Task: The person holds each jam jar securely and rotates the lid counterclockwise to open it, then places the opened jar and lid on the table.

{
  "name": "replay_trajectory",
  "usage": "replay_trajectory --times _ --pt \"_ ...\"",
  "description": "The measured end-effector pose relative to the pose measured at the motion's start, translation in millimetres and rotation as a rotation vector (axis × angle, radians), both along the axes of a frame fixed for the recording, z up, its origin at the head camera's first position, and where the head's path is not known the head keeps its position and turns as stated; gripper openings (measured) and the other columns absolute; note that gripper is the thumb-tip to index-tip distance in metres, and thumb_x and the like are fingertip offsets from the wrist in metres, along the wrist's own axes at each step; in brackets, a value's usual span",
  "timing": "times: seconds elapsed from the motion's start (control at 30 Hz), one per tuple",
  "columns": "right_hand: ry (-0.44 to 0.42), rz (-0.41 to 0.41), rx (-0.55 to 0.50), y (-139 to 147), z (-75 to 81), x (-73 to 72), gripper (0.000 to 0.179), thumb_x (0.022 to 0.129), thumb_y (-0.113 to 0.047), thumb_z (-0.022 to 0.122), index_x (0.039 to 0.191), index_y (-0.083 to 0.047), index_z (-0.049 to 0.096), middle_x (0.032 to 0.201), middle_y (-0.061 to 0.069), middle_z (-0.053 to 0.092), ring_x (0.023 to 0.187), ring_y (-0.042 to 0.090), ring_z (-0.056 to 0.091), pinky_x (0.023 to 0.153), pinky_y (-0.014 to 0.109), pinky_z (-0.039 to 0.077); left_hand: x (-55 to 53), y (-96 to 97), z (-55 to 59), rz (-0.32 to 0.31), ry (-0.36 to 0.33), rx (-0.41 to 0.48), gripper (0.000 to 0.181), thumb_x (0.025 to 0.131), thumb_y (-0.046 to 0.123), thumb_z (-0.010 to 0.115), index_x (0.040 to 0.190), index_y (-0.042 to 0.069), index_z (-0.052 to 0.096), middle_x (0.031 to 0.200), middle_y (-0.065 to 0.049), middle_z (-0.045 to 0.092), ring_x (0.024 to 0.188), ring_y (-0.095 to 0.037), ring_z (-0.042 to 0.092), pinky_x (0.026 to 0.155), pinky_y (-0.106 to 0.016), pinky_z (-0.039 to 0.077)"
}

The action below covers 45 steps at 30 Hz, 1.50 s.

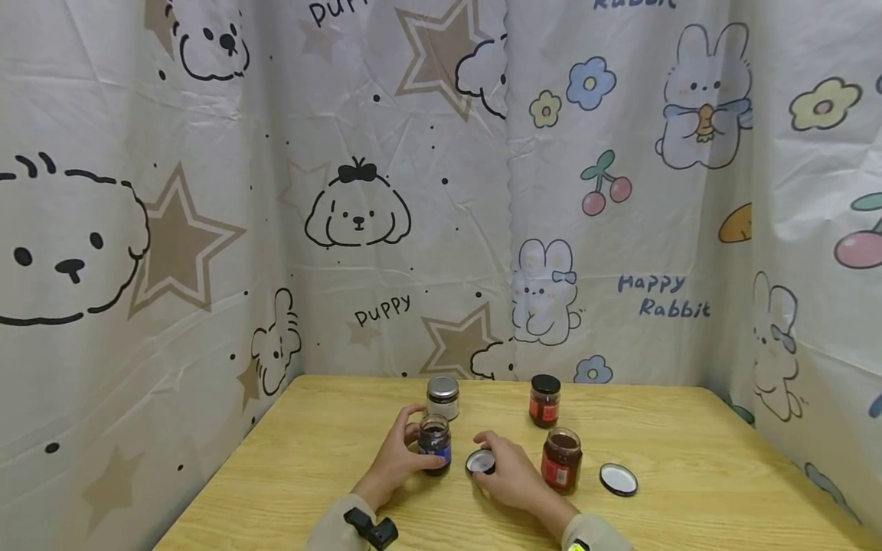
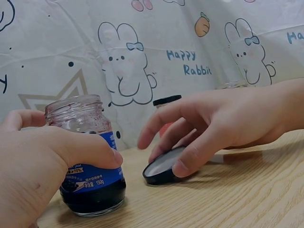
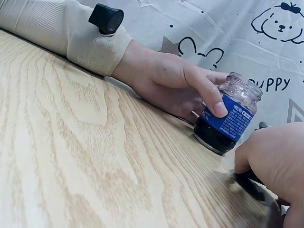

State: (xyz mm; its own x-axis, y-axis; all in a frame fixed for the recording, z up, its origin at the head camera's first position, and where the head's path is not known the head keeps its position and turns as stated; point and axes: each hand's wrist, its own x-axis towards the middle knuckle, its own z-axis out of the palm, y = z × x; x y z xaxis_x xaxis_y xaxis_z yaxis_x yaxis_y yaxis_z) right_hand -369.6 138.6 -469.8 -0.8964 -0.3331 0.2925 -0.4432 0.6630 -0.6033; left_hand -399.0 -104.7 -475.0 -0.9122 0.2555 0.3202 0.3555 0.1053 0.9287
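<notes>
My left hand (image 1: 394, 461) grips an open glass jam jar with a blue label (image 1: 436, 440), which stands upright on the table. Dark jam fills its lower part, and smears coat the glass near the rim in the left wrist view. Just right of the jar, my right hand (image 1: 511, 473) pinches a black-rimmed lid (image 2: 164, 166) between thumb and fingers. The lid's white inner face shows, and its lower edge is at the tabletop. In the right wrist view, that hand hides most of the lid.
An open red-labelled jar (image 1: 561, 463) stands beside my right wrist, with another lid (image 1: 619, 480) lying inner side up to its right. Farther back are a silver-capped jar (image 1: 442, 398) and a black-capped jar (image 1: 545, 402). Printed curtains (image 1: 413, 268) surround the wooden table (image 1: 289, 474).
</notes>
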Motion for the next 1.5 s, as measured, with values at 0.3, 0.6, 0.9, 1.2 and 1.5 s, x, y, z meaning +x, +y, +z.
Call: replay_trajectory --times 0.3,0.6,0.9,1.2,1.5 --pt "-0.025 -0.032 0.032 -2.4 -1.3 1.9 0.061 0.082 -0.009 0.077 0.138 0.004 0.056 0.128 0.021 0.063 0.119 0.043 0.057 0.098 0.063 0.045 2.6 -0.4 -0.1 0.003 -0.010 -0.016 0.097 0.075 0.003 0.089 0.155 0.008 0.033 0.121 -0.009 0.068 0.132 -0.042 0.049 0.111 -0.070 0.026" --pt "-0.009 -0.057 0.067 -3.1 -2.4 5.3 0.065 0.083 -0.012 0.073 0.143 0.004 0.054 0.138 0.021 0.058 0.127 0.044 0.053 0.102 0.064 0.041 3.3 1.3 0.7 0.001 0.011 -0.021 0.093 0.076 0.003 0.088 0.154 0.007 0.038 0.120 -0.009 0.068 0.129 -0.039 0.051 0.109 -0.069 0.028" --pt "-0.009 -0.055 0.078 -1.9 -2.6 5.3 0.064 0.084 -0.014 0.072 0.143 0.003 0.054 0.138 0.020 0.059 0.127 0.043 0.053 0.102 0.064 0.042 0.1 0.0 -2.1 -0.008 0.007 -0.035 0.094 0.076 0.004 0.089 0.154 0.007 0.038 0.121 -0.009 0.067 0.127 -0.039 0.053 0.109 -0.068 0.031" --pt "0.015 -0.050 0.093 -0.8 -5.4 5.2 0.062 0.083 -0.015 0.072 0.142 0.000 0.057 0.136 0.018 0.061 0.122 0.041 0.056 0.098 0.062 0.045 0.6 0.7 -1.7 -0.014 -0.004 -0.020 0.093 0.076 0.004 0.089 0.154 0.008 0.039 0.123 -0.009 0.067 0.125 -0.037 0.054 0.109 -0.067 0.031" --pt "0.050 -0.012 0.117 -1.1 -5.8 3.4 0.054 0.084 -0.014 0.071 0.136 -0.006 0.062 0.130 0.013 0.065 0.118 0.039 0.059 0.094 0.062 0.047 -1.4 0.2 -3.2 -0.021 -0.004 -0.019 0.093 0.076 0.002 0.089 0.154 0.008 0.039 0.124 -0.010 0.067 0.129 -0.041 0.051 0.109 -0.069 0.030"
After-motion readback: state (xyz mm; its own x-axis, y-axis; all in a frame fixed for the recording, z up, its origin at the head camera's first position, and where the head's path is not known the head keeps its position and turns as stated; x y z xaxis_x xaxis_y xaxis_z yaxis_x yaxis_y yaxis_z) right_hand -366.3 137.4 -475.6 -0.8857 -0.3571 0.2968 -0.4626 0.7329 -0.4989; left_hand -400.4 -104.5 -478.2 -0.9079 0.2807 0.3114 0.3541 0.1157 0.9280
